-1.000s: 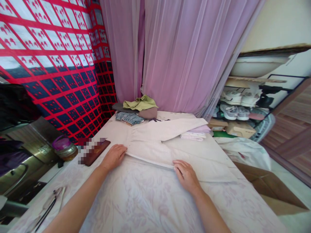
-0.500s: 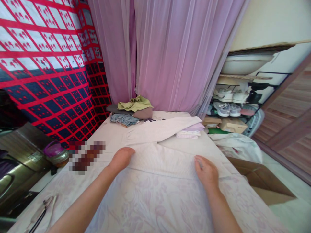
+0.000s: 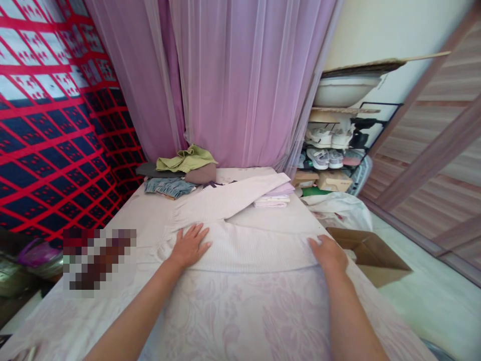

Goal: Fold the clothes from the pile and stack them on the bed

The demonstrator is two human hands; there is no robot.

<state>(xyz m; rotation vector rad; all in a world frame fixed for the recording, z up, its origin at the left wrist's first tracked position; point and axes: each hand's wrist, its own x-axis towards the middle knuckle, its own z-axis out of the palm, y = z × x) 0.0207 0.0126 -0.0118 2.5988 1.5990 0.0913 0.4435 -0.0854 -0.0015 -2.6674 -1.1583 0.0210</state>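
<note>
A pair of pale, finely striped trousers (image 3: 255,245) lies spread on the bed, its gathered waist to the left and its two legs reaching right. My left hand (image 3: 190,245) rests flat on the near leg close to the waist, fingers spread. At the other end of that leg, my right hand (image 3: 330,255) is closed around the hem, with part of its fingers hidden. The far leg slants up and away, its end lying over a stack of folded lilac and white cloth (image 3: 272,200).
Folded clothes (image 3: 171,186), with a green garment (image 3: 188,159) on top, sit at the bed's far left. Beyond hangs a purple curtain (image 3: 240,90). To the right are a shoe rack (image 3: 330,143) and an open cardboard box (image 3: 376,255). A blurred patch covers something at left.
My left hand has gone from curled at the trousers' edge to lying flat with spread fingers. My right hand has closed at the leg's end. The view has turned right.
</note>
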